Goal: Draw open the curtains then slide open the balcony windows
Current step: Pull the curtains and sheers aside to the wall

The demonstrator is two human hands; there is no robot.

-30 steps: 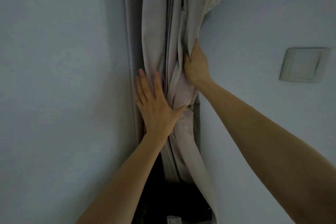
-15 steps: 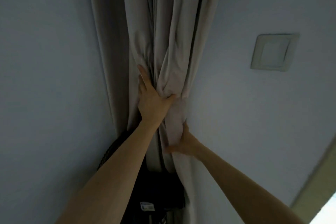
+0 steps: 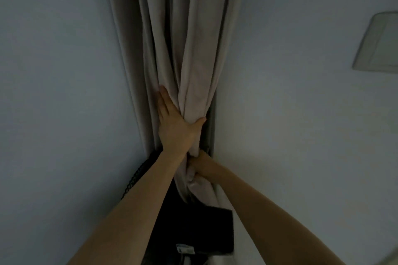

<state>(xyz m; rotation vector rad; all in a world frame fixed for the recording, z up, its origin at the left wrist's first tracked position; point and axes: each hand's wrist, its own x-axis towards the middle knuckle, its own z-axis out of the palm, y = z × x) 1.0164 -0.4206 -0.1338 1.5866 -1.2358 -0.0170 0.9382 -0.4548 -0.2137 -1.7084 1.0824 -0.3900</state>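
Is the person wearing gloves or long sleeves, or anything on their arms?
No gloves and no sleeves in view. The left hand and right hand are bare, and both forearms are bare as far down as the picture shows. No watch, ring or bracelet shows, though the room is dim and most of the right hand's fingers are hidden.
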